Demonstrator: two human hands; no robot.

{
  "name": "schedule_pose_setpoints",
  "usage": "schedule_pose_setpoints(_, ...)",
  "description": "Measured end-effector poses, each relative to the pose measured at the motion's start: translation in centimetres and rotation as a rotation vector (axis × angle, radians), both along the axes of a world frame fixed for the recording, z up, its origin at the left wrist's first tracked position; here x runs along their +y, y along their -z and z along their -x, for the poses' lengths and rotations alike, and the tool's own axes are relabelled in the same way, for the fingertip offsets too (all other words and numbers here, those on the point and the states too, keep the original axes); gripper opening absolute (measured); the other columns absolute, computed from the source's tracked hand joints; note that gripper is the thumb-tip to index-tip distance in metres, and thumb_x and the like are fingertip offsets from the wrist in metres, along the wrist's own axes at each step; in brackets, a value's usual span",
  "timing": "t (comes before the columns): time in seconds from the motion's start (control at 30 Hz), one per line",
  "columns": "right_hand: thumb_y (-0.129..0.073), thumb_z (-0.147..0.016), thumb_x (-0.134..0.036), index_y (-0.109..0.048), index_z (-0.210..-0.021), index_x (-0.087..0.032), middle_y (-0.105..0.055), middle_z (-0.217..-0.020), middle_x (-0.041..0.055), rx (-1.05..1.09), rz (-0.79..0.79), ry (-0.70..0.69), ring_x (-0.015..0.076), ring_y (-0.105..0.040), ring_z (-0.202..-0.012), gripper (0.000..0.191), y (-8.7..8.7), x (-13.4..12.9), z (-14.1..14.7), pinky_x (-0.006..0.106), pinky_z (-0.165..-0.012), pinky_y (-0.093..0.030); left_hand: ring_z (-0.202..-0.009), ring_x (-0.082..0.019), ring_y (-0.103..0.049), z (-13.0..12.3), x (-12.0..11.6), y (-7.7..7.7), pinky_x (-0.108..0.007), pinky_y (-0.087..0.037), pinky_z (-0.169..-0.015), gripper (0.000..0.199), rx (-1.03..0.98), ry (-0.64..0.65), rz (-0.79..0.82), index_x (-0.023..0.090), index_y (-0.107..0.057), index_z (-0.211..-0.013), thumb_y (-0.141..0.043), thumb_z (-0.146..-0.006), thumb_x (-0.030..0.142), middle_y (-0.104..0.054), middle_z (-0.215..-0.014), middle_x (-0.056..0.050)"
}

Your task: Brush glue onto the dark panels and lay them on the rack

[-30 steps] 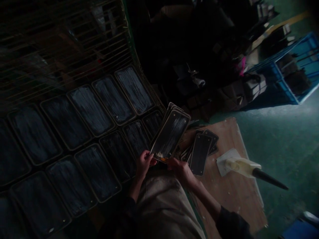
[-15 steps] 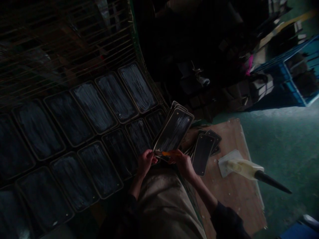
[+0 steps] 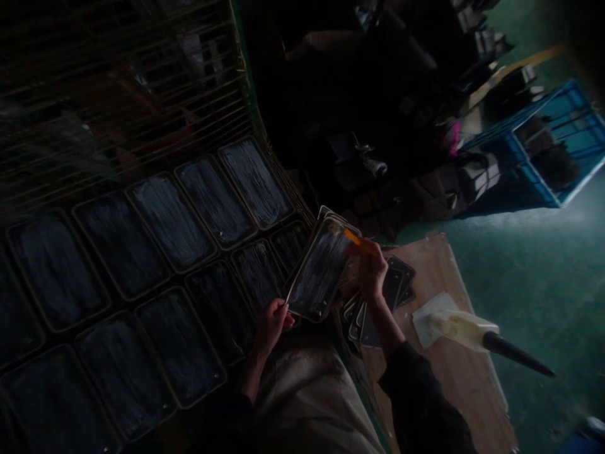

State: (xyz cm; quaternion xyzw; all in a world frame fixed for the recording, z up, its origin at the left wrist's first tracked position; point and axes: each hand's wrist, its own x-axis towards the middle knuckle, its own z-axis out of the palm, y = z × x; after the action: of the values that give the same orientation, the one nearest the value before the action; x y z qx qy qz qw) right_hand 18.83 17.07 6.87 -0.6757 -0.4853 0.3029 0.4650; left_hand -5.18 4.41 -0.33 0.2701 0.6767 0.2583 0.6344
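I see a wire rack (image 3: pixel 142 82) with rows of dark smeared panels (image 3: pixel 170 221) laid out on it, a wooden board (image 3: pixel 444 378) to the right, and a glue bottle (image 3: pixel 466 331) lying on it beside a loose pile of panels (image 3: pixel 399 277). My left hand (image 3: pixel 271 321) pinches the near corner of the held stack of panels (image 3: pixel 319 271), which sits tilted between the rack and the board. My right hand (image 3: pixel 371 268) is closed around an orange-handled brush (image 3: pixel 354 239) at the stack's far corner. I judge that long, even strokes along the top panel, with the stack kept steady, serve best. I can read no writing or labels; it is too dark.
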Motion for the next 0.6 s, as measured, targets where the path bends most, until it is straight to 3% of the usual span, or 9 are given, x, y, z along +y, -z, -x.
schedule_pose_setpoints(0.17,-0.043,-0.098,-0.025,-0.059,-0.119,-0.021,-0.069,-0.099,0.0070,-0.271,-0.027,-0.251,0.0198,-0.067,-0.090,0.027,0.2,-1.1,-0.2,0.033,-0.080,-0.054,-0.046,-0.016,-0.065,-0.1,-0.2,0.3,-0.023,-0.051,-0.049,0.028,-0.001,-0.019,0.005,0.018,-0.059,-0.086,-0.060,-0.078,0.044,-0.066,-0.055,0.001)
schedule_pose_setpoints(0.37,-0.044,-0.099,-0.024,-0.060,-0.118,-0.021,-0.068,-0.096,0.0073,-0.326,0.093,-0.580,0.0183,-0.066,-0.083,0.026,-1.1,-4.0,0.2,0.028,-0.072,-0.051,-0.046,-0.016,-0.065,-0.2,0.1,0.2,-0.024,-0.052,-0.046,0.031,-0.027,-0.060,0.015,0.018,-0.059,-0.086,-0.063,-0.074,0.046,-0.064,-0.052,0.002)
schedule_pose_setpoints(0.43,-0.044,-0.099,-0.024,-0.060,-0.118,-0.021,-0.069,-0.093,0.0059,-0.263,0.118,-0.586,0.0168,-0.067,-0.080,0.024,-1.9,-4.2,0.2,0.026,-0.069,-0.051,-0.048,-0.017,-0.066,-0.2,0.0,0.3,-0.025,-0.053,-0.046,0.033,-0.052,-0.072,0.011,0.017,-0.059,-0.086,-0.065,-0.072,0.047,-0.064,-0.052,0.002)
schedule_pose_setpoints(0.6,-0.043,-0.099,-0.026,-0.058,-0.119,-0.020,-0.069,-0.095,0.0063,-0.230,0.015,-0.382,0.0175,-0.067,-0.085,0.026,-2.4,-1.2,-0.2,0.027,-0.074,-0.052,-0.048,-0.017,-0.066,-0.3,-0.2,0.4,-0.025,-0.054,-0.046,0.035,-0.051,-0.085,-0.001,0.017,-0.058,-0.087,-0.065,-0.072,0.048,-0.065,-0.055,0.001)
